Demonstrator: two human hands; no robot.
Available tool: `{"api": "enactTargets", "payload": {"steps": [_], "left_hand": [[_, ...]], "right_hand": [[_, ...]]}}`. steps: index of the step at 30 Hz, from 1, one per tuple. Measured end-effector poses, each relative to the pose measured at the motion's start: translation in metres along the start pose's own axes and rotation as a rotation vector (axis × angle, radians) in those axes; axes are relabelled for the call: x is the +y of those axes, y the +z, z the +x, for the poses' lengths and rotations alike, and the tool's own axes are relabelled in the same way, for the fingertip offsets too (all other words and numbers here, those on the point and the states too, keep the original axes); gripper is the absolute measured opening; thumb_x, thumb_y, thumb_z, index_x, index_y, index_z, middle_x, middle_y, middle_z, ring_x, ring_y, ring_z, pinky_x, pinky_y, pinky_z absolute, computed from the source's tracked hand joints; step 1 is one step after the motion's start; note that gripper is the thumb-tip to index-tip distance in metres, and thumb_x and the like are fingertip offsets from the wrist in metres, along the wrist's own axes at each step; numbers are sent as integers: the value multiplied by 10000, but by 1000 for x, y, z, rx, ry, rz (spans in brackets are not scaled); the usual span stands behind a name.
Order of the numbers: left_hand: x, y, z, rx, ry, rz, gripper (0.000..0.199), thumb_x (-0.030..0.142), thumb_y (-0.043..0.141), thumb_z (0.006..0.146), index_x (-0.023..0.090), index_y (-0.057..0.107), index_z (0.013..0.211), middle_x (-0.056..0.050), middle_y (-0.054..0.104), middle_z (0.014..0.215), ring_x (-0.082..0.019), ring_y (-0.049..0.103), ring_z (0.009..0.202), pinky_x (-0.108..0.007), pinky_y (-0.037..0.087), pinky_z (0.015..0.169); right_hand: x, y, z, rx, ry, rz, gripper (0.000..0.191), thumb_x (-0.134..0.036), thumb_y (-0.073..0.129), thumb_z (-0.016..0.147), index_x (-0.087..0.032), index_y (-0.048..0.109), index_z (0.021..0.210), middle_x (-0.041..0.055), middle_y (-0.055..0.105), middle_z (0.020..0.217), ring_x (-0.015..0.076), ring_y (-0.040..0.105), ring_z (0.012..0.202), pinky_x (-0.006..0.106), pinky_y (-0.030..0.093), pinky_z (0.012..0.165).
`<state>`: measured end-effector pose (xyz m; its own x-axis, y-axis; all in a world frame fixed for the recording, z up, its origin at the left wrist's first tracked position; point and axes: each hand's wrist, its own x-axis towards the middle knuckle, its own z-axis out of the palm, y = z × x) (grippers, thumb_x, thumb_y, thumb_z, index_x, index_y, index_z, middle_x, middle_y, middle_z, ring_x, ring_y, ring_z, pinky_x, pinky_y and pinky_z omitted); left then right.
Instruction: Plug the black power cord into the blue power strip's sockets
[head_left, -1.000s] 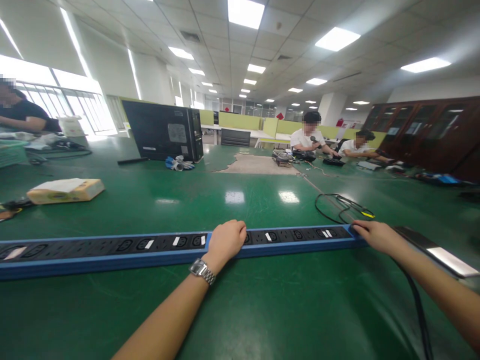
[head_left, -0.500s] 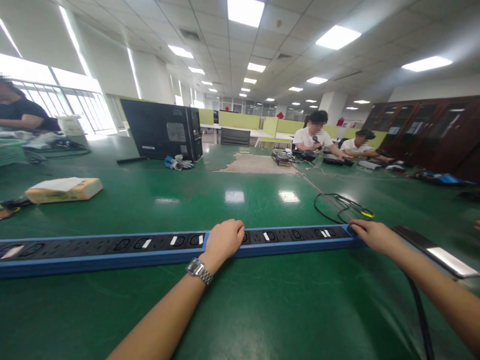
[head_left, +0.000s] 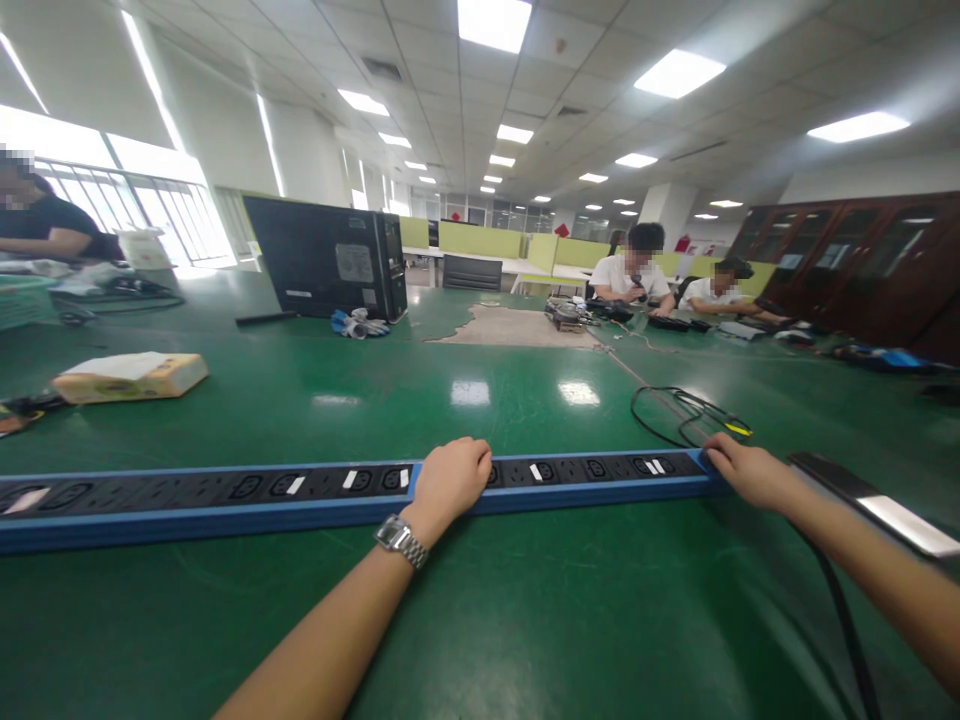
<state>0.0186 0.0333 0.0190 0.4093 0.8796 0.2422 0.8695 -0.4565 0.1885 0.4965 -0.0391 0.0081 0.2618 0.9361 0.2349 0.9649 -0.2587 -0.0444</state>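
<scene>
A long blue power strip [head_left: 315, 510] with black sockets and small white stickers lies across the green table from the left edge to right of centre. My left hand [head_left: 454, 478], with a silver watch on its wrist, is closed over the strip's middle. At the strip's right end my right hand [head_left: 739, 468] grips the end with bent fingers. A thick black cable [head_left: 844, 610] runs from under my right forearm towards the bottom edge.
A looped thin black cable [head_left: 660, 410] lies behind my right hand. A dark flat device [head_left: 840, 485] is at the right, a tissue pack [head_left: 131, 378] at the left. Farther back stand a black computer case [head_left: 322, 258] and gloves [head_left: 360, 323]. Several people sit around the table.
Both hands keep their hold on the strip, nearly unmoved. A seated person at the back right has drawn an arm closer in.
</scene>
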Motion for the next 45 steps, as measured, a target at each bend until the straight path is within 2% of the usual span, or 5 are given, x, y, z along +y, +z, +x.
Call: {"api": "enactTargets", "payload": {"steps": [4,10,17,37,45], "left_hand": [[-1,2,1,10,15,14,322,319,366,947,224,669,897,-69,689,929,-207,640,871,-301,451,765],[-1,2,2,10,16,11,313,318,369,946,223,663,897,-64,690,928,-197,639,868,-293,444,767],[1,0,1,-2,-1,4,311,322,375,946,228,668,908,-63,693,950,-199,638,885,-291,440,763],[2,0,1,-26,-30,-9,325,335,370,944,225,673,906,-71,692,957,-202,634,881,-298,442,770],[-1,4,1,16,19,23,333,328,355,947,226,665,880,-64,691,916,-207,636,837,-298,441,728]], "right_hand": [[-2,-3,5,-107,-17,50,319,-368,361,897,-189,601,1007,87,712,830,231,674,774,315,479,721],[-5,11,-20,38,72,42,466,-461,258,944,-154,521,1174,132,713,878,262,688,785,339,483,708],[-2,1,4,-94,-9,40,329,-380,354,894,-171,583,1006,112,714,874,251,682,815,319,483,733],[-8,11,-21,42,99,-46,507,-465,224,948,-128,511,1195,133,701,770,279,680,717,358,479,675],[-4,1,4,-84,12,-17,345,-378,336,913,-155,577,1015,129,711,869,257,679,834,317,478,738]]}}
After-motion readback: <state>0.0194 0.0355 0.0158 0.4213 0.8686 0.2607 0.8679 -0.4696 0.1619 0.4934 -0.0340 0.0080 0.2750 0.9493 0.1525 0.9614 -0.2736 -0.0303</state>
